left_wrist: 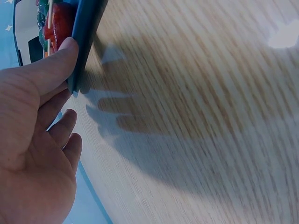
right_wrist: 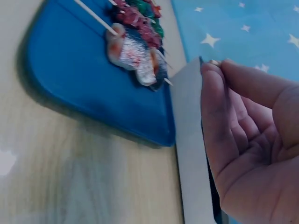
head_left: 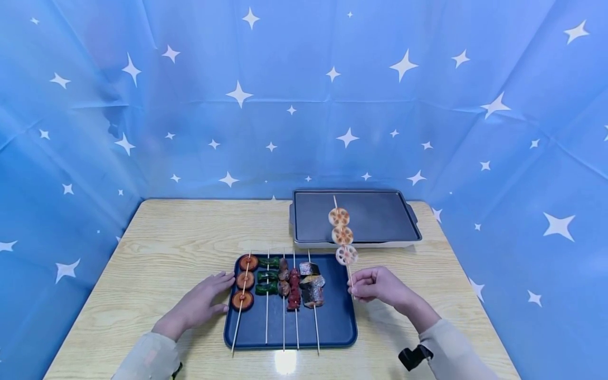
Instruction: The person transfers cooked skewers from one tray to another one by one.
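My right hand (head_left: 377,286) pinches the bare lower stick of a lotus root skewer (head_left: 342,236), three pale slices with holes. The skewer is raised between the blue tray (head_left: 332,327) and the dark grill pan (head_left: 309,216), its upper slices overlapping the pan in the head view. In the right wrist view, thumb and forefinger meet on the stick's end (right_wrist: 214,62); the slices are out of frame. My left hand (head_left: 204,301) rests at the tray's left edge with fingers fairly straight; its thumb lies against the rim (left_wrist: 86,42) in the left wrist view.
On the tray lie skewers of round brown slices (head_left: 245,279), green pepper (head_left: 267,276), small brown pieces (head_left: 284,279), red meat (head_left: 294,289) and silvery-skinned fish-like chunks (head_left: 312,285). The wooden table (head_left: 190,237) meets a blue starred curtain (head_left: 285,126) behind.
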{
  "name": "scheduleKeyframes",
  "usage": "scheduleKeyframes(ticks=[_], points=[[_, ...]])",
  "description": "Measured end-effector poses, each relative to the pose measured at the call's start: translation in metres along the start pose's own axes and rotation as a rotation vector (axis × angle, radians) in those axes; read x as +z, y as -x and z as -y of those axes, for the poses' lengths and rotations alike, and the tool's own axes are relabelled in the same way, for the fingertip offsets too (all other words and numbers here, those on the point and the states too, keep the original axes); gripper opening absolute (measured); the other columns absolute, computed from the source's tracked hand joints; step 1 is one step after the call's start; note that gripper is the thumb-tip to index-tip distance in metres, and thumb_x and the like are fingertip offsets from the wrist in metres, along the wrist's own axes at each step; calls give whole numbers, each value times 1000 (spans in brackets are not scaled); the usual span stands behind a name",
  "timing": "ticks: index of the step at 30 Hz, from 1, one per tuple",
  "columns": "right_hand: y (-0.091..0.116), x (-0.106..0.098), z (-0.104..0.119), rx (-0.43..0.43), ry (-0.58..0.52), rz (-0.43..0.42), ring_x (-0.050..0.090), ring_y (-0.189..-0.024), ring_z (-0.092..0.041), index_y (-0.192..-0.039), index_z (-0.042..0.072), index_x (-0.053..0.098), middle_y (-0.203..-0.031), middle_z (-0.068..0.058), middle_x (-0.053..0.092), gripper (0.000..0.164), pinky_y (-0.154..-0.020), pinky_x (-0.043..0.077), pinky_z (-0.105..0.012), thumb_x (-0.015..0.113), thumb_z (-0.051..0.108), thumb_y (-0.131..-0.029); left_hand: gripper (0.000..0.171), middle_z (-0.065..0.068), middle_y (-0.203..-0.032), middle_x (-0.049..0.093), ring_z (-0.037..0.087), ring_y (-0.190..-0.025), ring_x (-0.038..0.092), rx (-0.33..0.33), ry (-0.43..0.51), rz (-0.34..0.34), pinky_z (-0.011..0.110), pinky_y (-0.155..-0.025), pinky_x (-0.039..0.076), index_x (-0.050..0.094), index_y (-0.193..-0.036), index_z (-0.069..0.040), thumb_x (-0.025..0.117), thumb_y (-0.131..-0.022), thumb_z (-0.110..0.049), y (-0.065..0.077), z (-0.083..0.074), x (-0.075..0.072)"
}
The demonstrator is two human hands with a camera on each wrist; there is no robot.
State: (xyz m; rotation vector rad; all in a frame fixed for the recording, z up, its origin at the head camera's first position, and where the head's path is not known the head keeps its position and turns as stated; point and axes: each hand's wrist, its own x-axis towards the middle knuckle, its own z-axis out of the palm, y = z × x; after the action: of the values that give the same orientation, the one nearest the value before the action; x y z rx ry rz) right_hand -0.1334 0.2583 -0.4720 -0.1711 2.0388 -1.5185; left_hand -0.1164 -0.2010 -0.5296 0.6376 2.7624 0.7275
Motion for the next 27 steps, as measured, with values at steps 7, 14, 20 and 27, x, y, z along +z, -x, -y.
scheduleKeyframes(ticks=[7,14,20,27], points=[[14,11,-8,22,54,81,64,-68,-10,-100,-8,67,-77,-1,69,22,-65,60,-30,69,10,-88,65,12,-153,42,39,-144,33,-3,5,3,61,-117,27,48,-142,-3,73,-85,-22,0,1,0],[24,15,-17,34,70,146,55,-61,-4,-97,-13,65,-70,2,64,21,-56,50,-19,68,5,-86,65,12,-153,42,39,-144,33,-7,7,6,62,-117,27,48,-142,-4,73,-85,-22,-1,2,1],[27,16,-26,22,54,211,51,-58,-2,-88,-12,63,-66,4,60,12,-54,44,-15,66,-1,-84,65,12,-153,42,39,-144,33,-6,7,5,61,-117,27,49,-141,-3,74,-85,-22,0,3,0],[35,13,-34,51,66,229,54,-58,-5,-84,-20,57,-64,1,58,20,-53,47,-17,67,-2,-82,64,11,-153,42,38,-144,33,-5,4,9,60,-118,27,49,-141,-3,74,-85,-22,-1,3,0]])
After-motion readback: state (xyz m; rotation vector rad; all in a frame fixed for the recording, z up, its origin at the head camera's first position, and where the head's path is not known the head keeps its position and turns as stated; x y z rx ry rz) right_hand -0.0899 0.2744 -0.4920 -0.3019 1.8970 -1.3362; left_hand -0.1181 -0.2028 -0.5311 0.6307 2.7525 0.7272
